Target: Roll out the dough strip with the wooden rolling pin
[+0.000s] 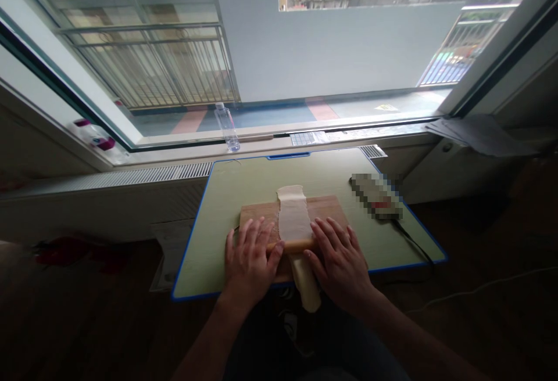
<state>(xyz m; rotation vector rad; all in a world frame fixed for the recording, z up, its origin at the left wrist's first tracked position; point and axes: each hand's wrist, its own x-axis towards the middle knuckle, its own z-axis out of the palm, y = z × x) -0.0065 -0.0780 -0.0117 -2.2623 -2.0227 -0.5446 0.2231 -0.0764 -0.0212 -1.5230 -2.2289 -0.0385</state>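
Note:
A wooden rolling pin (294,246) lies crosswise on a long flat strip of pale dough (294,218). The dough rests on a wooden board (329,208), and its near end (307,288) hangs over the board's front edge. My left hand (249,253) lies flat over the left part of the pin, fingers stretched forward and thumb near the dough. On the right part, my right hand (339,256) rests the same way, fingers extended and slightly apart. Both palms hide the pin's ends.
The board sits on a light green folding table (209,224) with a blue edge. To the right lies a blurred-out device (377,196) with a black cable (414,241). A clear bottle (227,128) stands on the windowsill, papers (479,134) at right.

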